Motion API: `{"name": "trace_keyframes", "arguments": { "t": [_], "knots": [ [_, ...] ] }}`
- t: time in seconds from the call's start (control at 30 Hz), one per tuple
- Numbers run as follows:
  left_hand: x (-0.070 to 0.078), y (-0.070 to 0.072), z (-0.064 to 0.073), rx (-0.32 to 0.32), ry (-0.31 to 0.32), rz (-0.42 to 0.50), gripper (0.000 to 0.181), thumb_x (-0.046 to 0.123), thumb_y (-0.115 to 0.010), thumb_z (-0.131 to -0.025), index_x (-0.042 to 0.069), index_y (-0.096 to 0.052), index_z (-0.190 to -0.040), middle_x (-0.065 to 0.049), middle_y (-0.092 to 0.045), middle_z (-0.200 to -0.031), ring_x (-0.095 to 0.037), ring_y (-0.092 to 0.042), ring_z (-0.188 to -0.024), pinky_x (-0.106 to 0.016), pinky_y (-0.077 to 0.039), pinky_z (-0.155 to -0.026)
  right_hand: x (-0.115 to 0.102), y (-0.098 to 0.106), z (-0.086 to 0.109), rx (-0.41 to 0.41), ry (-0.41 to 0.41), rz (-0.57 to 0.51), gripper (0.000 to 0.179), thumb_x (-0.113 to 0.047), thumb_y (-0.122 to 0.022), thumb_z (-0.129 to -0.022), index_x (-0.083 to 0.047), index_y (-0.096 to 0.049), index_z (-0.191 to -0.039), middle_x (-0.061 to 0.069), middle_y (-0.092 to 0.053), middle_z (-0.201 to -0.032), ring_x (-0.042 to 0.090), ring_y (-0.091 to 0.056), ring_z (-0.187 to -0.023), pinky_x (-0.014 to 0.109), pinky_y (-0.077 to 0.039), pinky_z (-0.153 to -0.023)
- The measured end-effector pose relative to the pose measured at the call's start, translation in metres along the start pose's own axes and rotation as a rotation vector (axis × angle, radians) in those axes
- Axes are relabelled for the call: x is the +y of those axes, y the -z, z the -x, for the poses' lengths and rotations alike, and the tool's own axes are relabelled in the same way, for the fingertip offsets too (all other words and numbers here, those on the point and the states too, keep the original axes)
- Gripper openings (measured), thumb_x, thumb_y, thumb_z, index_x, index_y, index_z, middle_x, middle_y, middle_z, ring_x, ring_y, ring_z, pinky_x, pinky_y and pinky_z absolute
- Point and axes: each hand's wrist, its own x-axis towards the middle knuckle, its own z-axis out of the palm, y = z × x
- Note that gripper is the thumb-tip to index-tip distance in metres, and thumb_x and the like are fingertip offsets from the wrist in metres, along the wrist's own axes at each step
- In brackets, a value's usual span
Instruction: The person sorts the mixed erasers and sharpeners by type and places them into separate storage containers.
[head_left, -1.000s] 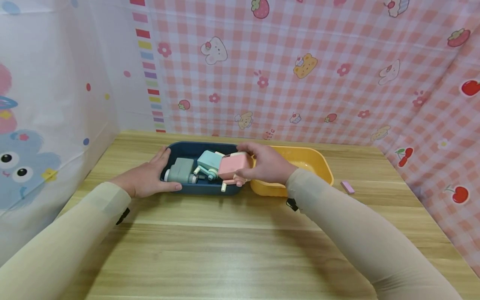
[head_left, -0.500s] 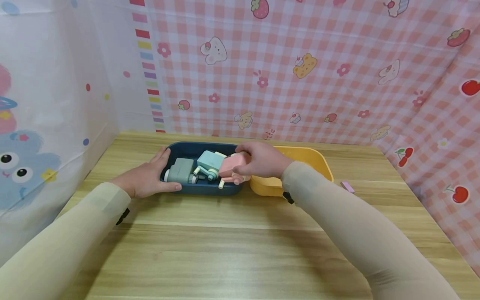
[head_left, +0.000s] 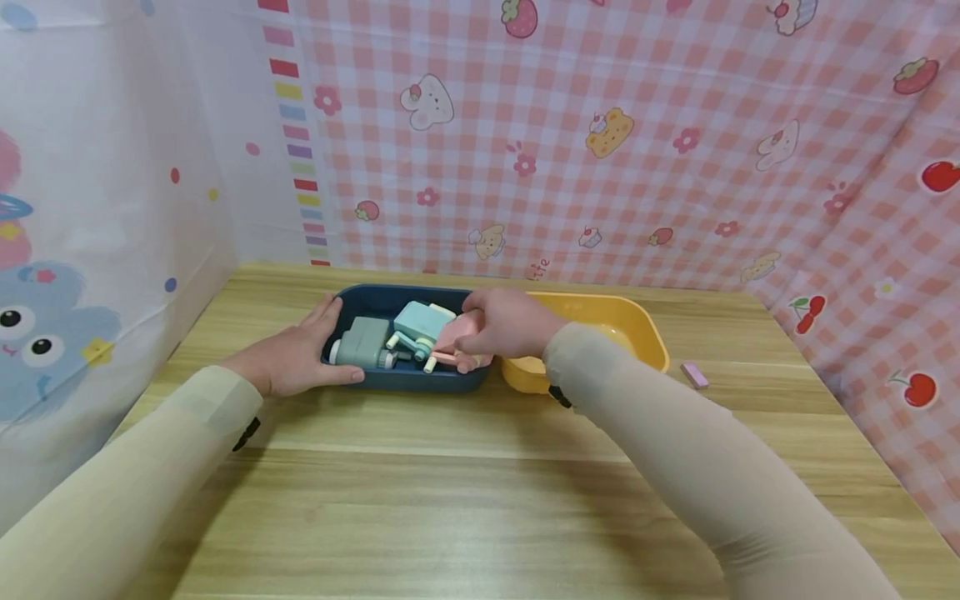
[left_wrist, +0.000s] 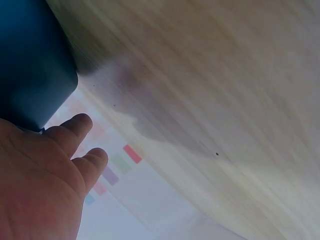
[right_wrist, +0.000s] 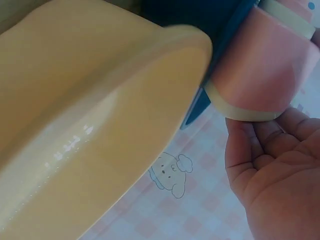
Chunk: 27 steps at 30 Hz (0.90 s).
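My right hand (head_left: 517, 321) grips a pink hand-crank pencil sharpener (head_left: 456, 330) over the right end of a dark blue bin (head_left: 420, 382). In the right wrist view, the pink sharpener (right_wrist: 265, 65) shows its cream-rimmed end, with fingers curled against it. My left hand (head_left: 296, 358) rests on the bin's left end, thumb along the front wall and straight fingers along the outside; the left wrist view shows these fingers (left_wrist: 75, 132) beside the blue wall (left_wrist: 35, 65). Inside the bin lie a teal crank sharpener (head_left: 422, 320) and a grey-green one (head_left: 365, 342) with a white end.
A yellow bin (head_left: 651, 329) stands right against the blue bin, under my right forearm. Farther right, a small purple block (head_left: 694, 375) lies on the wooden table (head_left: 450, 500). Printed cloth (head_left: 570, 125) hangs behind and at both sides.
My right hand has moved left and slightly lower with the pink pencil sharpener, which now sits deeper over the blue bin, nearer the teal one. The left hand has stayed in place.
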Motion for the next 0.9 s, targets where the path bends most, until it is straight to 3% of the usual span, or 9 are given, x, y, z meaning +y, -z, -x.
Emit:
{"name": "trace_keyframes", "arguments": {
  "t": [0.13,0.5,0.77,0.9],
  "knots": [
    [0.000,0.000,0.000,-0.003,0.002,-0.005,0.130,0.082,-0.058,-0.089,-0.001,0.006,-0.167,-0.024,0.011,-0.176,-0.050,-0.006,-0.161,-0.068,-0.020,-0.127,-0.003,0.000,-0.002,0.007,-0.003,0.042,0.065,-0.038,-0.077,-0.091,-0.006,-0.061,-0.145,0.002,-0.075,-0.116,0.021,-0.066,-0.107,0.038,-0.056,-0.100],
    [0.002,0.000,-0.002,-0.005,0.000,-0.005,0.130,0.082,-0.058,-0.089,0.000,0.006,-0.167,-0.023,0.011,-0.176,-0.049,-0.005,-0.162,-0.067,-0.019,-0.127,-0.004,-0.007,-0.008,-0.024,0.011,0.095,0.063,-0.040,-0.074,-0.095,-0.006,-0.061,-0.146,0.005,-0.074,-0.128,0.020,-0.066,-0.116,0.040,-0.052,-0.113],
    [0.001,-0.001,-0.002,-0.001,-0.005,-0.006,0.130,0.081,-0.058,-0.089,-0.001,0.006,-0.167,-0.023,0.010,-0.176,-0.049,-0.005,-0.162,-0.067,-0.020,-0.127,0.004,-0.016,-0.006,0.036,0.053,0.026,0.060,-0.044,-0.078,-0.095,-0.010,-0.066,-0.143,0.002,-0.071,-0.130,0.021,-0.061,-0.112,0.038,-0.053,-0.107],
    [0.001,-0.001,-0.002,0.002,-0.008,-0.010,0.129,0.080,-0.059,-0.090,-0.001,0.005,-0.167,-0.024,0.009,-0.176,-0.049,-0.005,-0.162,-0.067,-0.020,-0.127,0.007,-0.019,-0.004,0.035,0.079,0.027,0.063,-0.046,-0.079,-0.093,-0.011,-0.065,-0.144,0.001,-0.070,-0.125,0.020,-0.062,-0.106,0.034,-0.057,-0.094]
  ]
}}
